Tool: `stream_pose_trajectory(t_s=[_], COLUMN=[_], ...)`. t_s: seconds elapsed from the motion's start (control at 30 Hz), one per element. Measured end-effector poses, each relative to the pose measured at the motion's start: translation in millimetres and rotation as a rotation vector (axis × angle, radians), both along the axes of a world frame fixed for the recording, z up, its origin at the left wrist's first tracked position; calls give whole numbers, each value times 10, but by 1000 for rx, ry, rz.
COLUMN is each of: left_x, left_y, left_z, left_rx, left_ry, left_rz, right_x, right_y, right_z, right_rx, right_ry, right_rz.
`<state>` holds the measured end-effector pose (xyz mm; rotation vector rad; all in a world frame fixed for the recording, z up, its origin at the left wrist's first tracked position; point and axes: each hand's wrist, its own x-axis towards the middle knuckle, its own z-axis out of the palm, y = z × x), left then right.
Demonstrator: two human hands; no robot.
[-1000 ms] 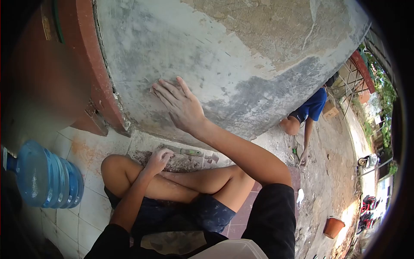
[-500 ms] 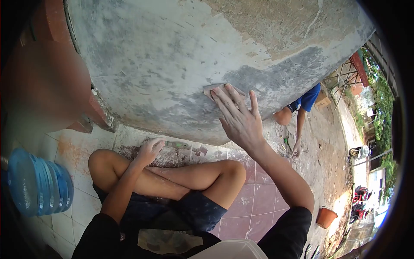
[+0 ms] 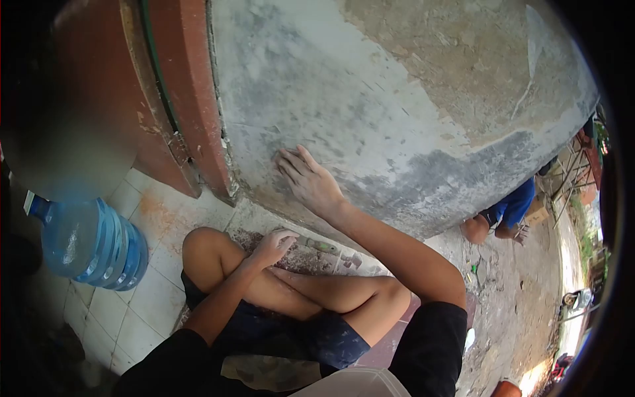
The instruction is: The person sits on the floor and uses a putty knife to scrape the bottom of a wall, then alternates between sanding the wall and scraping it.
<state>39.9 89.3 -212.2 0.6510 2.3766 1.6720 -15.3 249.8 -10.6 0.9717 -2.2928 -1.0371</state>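
Note:
The fingers of my right hand [image 3: 312,188] are bent against the grey plastered wall [image 3: 317,99], near its lower left part. Whatever lies under those fingertips is hidden. My left hand [image 3: 272,249] hovers over my crossed legs with fingers loosely curved and nothing visible in it. Just right of it, a green-handled tool [image 3: 321,245] lies on the dusty strip of floor at the wall's foot.
A large blue water bottle [image 3: 99,245] lies on white tiles at the left. Reddish-brown frame posts [image 3: 188,86] border the wall. At the right, another person in a blue shirt [image 3: 517,202] crouches by the wall, near a cardboard box [image 3: 537,210].
My right hand has moved left along the wall, and the sheet seen under its fingers before is out of sight. The view has turned left. The other person's arm has drawn in.

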Motion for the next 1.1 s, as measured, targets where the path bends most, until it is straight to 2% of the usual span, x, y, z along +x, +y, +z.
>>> stream_pose_trajectory(t_s=[0.07,0.13,0.17,0.23,0.3,0.33,0.4,0.43,0.5,0.57,0.63,0.7,0.8,0.97,1.03,1.1], left_x=[-34,-2,1,16,33,46,33,60,65,30,13,-40,-50,-72,-121,-115], left_y=[-2,-24,-16,13,23,25,10,0,-11,8,28,46,45,61,50,58], left_z=[-24,-19,7,18,63,108,88,56,51,44,99,17,-109,-137,-117,-77], left_rx=[3,18,14,50,34,42,-30,-79,-86,15,10,35,64,128,-34,-10], left_ry=[36,43,75,98,150,138,168,188,171,122,108,165,109,117,-83,-86], left_rz=[52,117,103,135,71,48,34,30,14,45,32,78,108,77,-44,-43], right_x=[117,213,375,713,905,1082,1329,1350,1362,1262,1131,1024,978,1020,1027,1042], right_y=[105,294,278,373,441,475,372,360,478,491,491,438,411,375,383,415], right_z=[-123,-448,-602,-870,-1393,-1488,-1653,-1696,-1648,-1683,-1841,-1909,-1941,-1951,-1935,-1935], right_rx=[-32,-386,-351,-831,-1515,-1517,-2372,-2402,-2527,-2543,-2689,-2700,-2643,-2530,-2571,-2607], right_ry=[-57,-215,-246,-495,-799,-799,-990,-987,-1321,-1360,-1448,-1459,-1523,-1545,-1530,-1511], right_rz=[-10,117,158,-61,51,50,-233,-236,-449,-436,-373,-414,-426,-507,-533,-567])
